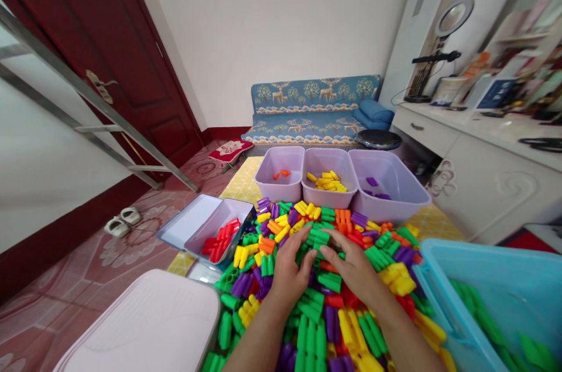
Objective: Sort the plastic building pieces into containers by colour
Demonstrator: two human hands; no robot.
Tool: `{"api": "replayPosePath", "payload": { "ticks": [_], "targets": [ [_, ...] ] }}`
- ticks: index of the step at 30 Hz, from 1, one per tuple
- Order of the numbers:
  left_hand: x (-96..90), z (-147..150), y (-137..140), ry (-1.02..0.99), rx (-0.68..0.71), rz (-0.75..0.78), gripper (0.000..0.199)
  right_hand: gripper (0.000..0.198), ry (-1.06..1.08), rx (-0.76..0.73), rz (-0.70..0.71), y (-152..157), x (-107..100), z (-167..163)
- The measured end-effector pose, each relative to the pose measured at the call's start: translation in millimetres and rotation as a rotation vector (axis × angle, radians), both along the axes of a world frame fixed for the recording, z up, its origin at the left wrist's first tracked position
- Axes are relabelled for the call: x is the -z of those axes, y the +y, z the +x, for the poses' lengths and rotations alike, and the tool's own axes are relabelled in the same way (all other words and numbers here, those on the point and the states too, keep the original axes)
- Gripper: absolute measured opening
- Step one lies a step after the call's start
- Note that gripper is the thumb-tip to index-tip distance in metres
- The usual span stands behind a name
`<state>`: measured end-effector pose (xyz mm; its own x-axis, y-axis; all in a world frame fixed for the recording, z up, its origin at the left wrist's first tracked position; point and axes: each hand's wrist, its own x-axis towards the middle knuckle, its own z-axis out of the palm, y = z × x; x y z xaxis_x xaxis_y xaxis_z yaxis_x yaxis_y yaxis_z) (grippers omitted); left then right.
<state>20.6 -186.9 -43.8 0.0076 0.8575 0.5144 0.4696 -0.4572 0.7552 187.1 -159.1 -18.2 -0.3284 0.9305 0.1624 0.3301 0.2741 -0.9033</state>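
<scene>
My left hand (290, 266) and my right hand (351, 263) meet over a heap of plastic tube-shaped building blocks (314, 304). Between them is a green block (318, 238), its sides pinched by the thumbs and fingers of both hands. Blocks in green, yellow, purple, red and orange lie below and all around my wrists. Behind the heap stand three lilac bins: the left bin (280, 191) has a few orange blocks, the middle bin (327, 197) yellow ones, and the right bin (390, 208) purple ones.
Red blocks (220, 240) lie in a lilac box at the left, beside its lid (187, 221). A pale lid (144, 325) is at the near left. The turquoise tub (496, 250) at the right holds green blocks. A ladder (100, 99), sofa (311, 105) and white cabinet (492, 161) surround the table.
</scene>
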Motion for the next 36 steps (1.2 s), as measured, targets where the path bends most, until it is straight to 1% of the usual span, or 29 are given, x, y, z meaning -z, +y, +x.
{"api": "replayPosePath", "payload": {
  "ticks": [4,8,11,14,17,19,20,21,23,25,27,30,32,34,36],
  "targets": [
    [-2.8,1,-2,0.003,0.042,-0.003,0.043,0.038,0.020,0.081,0.021,-1,2,2],
    [-6.6,2,-4,0.019,0.062,0.005,0.044,0.032,0.031,0.158,0.088,-2,3,3],
    [-6.9,3,-5,0.044,0.058,-0.004,0.048,0.025,0.035,0.169,0.138,-5,1,4],
    [-4.5,4,-4,0.050,0.032,-0.014,0.044,0.019,0.075,0.200,0.159,-9,-1,4],
    [-1.8,4,-2,0.026,-0.019,-0.005,0.037,0.023,0.259,0.316,0.111,-14,-4,4],
    [-0.6,4,0,0.018,-0.041,0.006,0.034,0.028,0.442,0.444,0.067,-19,-10,3],
    [-0.2,4,0,0.017,-0.044,0.009,0.034,0.029,0.539,0.518,0.071,-21,-15,3],
    [0.0,4,1,0.018,-0.044,0.011,0.033,0.028,0.641,0.591,0.103,-24,-20,3],
    [0.2,4,1,0.021,-0.038,0.017,0.032,0.019,0.854,0.699,0.235,-27,-32,5],
    [-0.2,4,1,0.028,-0.030,0.021,0.030,0.010,1.021,0.730,0.336,-29,-40,10],
    [-0.8,4,1,0.032,-0.028,0.020,0.029,0.010,1.073,0.734,0.328,-28,-43,19],
    [-2.0,4,1,0.034,-0.032,0.015,0.028,0.027,1.067,0.766,0.214,-26,-41,33],
    [-2.5,4,0,0.033,-0.035,0.013,0.027,0.033,1.120,0.801,0.161,-27,-39,40],
    [-2.6,4,0,0.028,-0.038,0.015,0.027,0.031,1.190,0.806,0.162,-28,-38,43],
    [-2.2,4,0,0.028,-0.044,0.013,0.027,0.028,1.205,0.775,0.209,-28,-36,44]
  ]
}}
